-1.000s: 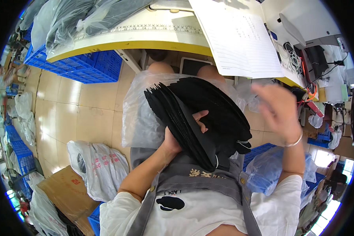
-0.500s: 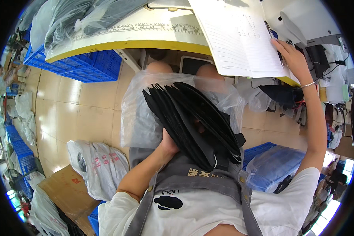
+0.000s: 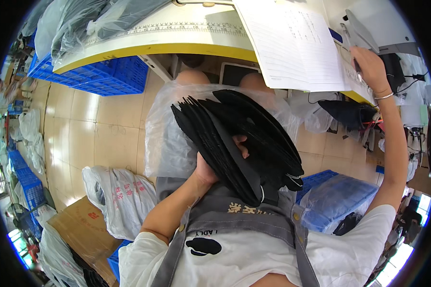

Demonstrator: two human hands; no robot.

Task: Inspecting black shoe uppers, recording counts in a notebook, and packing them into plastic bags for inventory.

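Note:
My left hand (image 3: 205, 170) grips a stack of black fabric pieces (image 3: 210, 138) with curved edges, above my lap. Its fingertips show in the gap where the stack fans apart, and the right part of the stack leans away. A loop of pale string hangs at the lower end. My right hand (image 3: 371, 69) is closed at the right edge of the table, beside an open lined notebook (image 3: 292, 57) with handwriting. Something small and dark shows at its fingers, too little to name. Under the stack, a clear plastic sheet (image 3: 165, 138) covers my knees.
The white table (image 3: 177, 33) has a yellow front edge and a printed ruler scale. Plastic-wrapped bundles (image 3: 76, 28) lie at its left, above blue crates (image 3: 110, 79). A white bag (image 3: 122, 201) and cardboard box (image 3: 84, 225) stand at my left, a wrapped blue crate (image 3: 337, 201) at my right.
My right hand has moved right, off the notebook's edge, and its fingers have curled in. The black stack has opened wider, with its right part farther right, baring my left fingertips.

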